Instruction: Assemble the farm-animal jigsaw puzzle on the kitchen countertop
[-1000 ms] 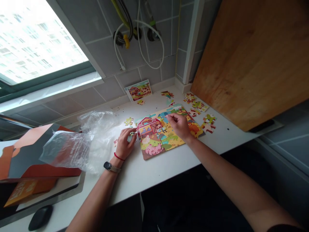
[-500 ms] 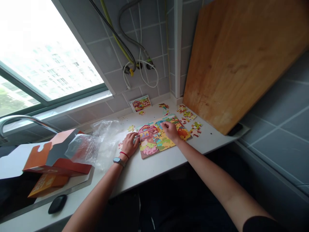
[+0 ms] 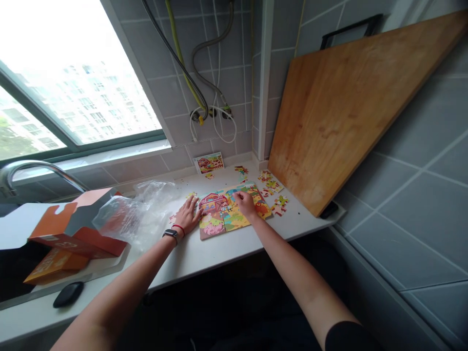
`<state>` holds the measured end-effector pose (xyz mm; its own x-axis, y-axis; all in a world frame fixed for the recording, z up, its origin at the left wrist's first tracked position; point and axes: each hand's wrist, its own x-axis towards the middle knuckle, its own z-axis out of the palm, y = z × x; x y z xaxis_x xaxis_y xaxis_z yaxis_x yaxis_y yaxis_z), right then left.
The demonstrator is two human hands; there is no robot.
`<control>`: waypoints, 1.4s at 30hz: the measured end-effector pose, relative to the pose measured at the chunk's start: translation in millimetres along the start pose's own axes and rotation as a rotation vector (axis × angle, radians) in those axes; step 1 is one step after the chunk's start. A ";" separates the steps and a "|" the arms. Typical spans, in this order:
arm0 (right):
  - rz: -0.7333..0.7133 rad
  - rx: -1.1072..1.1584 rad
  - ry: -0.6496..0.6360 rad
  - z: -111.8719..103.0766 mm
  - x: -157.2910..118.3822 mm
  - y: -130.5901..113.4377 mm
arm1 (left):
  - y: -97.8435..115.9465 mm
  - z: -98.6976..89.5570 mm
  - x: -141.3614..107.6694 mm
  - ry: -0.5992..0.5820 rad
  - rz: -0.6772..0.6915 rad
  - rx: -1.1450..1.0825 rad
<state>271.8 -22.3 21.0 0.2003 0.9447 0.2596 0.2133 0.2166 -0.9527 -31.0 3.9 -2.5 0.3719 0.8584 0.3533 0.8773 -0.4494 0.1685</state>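
Observation:
A colourful farm puzzle board lies on the white counter. My right hand is closed over its upper middle; the fingers are curled and anything between them is too small to make out. Just left of the board, my left hand rests on the counter with its fingers spread, the fingertips near the board's left edge. Loose puzzle pieces lie in clusters right of and behind the board. A picture card of the farm scene leans against the wall behind it.
Crumpled clear plastic and an open orange box are on the left, near a faucet. A black oval object sits at the counter's front left. A large wooden board leans at the right.
The view has shifted, so the counter scene appears further left. My left hand has its fingers more spread and flatter on the counter. My right hand remains closed over the board.

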 end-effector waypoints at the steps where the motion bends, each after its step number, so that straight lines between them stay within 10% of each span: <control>1: 0.000 -0.023 -0.006 0.9 0.3 0.7 | 0.7 -0.6 0.1 0.003 -0.003 -0.005; 11: -0.003 -0.338 -0.194 6.3 14.1 10.2 | 4.1 -2.2 0.9 0.017 -0.019 -0.004; 22: 0.112 -0.796 -0.257 -24.2 181.7 7.9 | 17.1 -14.4 -2.1 0.022 -0.152 0.071; 30: 0.159 -1.036 -0.464 -24.6 253.7 43.8 | 21.6 -17.1 -2.9 0.034 -0.230 0.103; 42: 0.154 -0.830 -0.442 -54.9 241.2 13.3 | 23.4 -18.8 -0.7 0.000 -0.165 0.122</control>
<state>375.5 194.9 79.6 -0.0611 0.9926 -0.1045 0.8596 -0.0009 -0.5110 -16.4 -11.9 18.5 0.2203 0.9180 0.3297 0.9566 -0.2695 0.1110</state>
